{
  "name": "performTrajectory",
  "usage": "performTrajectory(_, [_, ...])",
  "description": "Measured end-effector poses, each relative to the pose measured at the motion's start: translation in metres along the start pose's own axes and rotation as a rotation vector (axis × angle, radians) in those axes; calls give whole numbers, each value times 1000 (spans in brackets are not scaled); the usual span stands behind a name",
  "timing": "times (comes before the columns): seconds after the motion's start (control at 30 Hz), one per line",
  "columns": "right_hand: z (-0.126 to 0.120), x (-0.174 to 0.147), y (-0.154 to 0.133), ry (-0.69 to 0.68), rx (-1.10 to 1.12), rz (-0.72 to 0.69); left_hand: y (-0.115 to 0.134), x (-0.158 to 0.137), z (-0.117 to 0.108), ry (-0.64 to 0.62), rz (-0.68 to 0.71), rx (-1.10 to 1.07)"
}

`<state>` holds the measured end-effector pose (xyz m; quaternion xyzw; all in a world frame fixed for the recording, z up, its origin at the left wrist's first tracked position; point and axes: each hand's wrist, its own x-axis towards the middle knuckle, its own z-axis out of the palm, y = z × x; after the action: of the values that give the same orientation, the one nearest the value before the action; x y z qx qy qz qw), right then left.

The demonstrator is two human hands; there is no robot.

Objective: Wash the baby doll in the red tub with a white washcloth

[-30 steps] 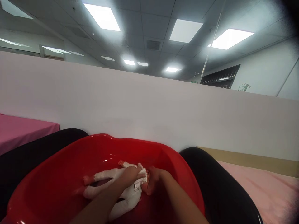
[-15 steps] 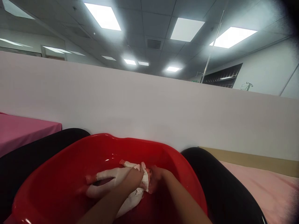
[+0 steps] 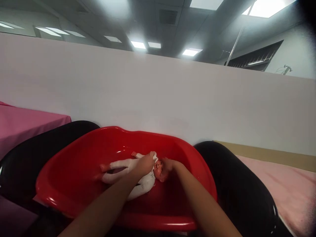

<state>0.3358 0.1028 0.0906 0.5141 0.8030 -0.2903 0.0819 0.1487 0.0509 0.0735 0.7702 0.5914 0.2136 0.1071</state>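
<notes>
Doll (image 3: 138, 177) lies near the red tub's (image 3: 74, 164) far rim as before; left hand (image 3: 145, 163) has slid up its chest, gripping white cloth (image 3: 154, 157), right hand (image 3: 167, 166) cupping its head.

My left hand (image 3: 146, 163) covers the doll's (image 3: 128, 173) chest and the small white cloth under my grip; can't tell how much cloth there is. My right hand (image 3: 167, 167) hides the back of the doll's head. Doll's face too small and blurred to read. Both my forearms run off the bottom edge. The red tub's (image 3: 74, 154) near rim is partly hidden behind them.
</notes>
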Motion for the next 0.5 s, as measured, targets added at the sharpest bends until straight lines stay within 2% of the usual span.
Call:
performTrajectory(0.07, [0, 6, 3, -40, -58, -11, -10, -2, 16, -93, 33, 5])
performTrajectory(0.13, [1, 10, 4, -39, -105, -29, -21, -3, 29, -178, 131, 24])
performTrajectory(0.2, [1, 11, 5, -42, -129, -29, -30, -3, 37, -228, 168, 42])
performTrajectory(0.3, [1, 10, 3, -34, -135, -29, -37, -3, 39, -215, 127, 92])
performTrajectory(0.5, [0, 3, 0, -25, -102, -22, -55, -3, 28, -247, 3, 210])
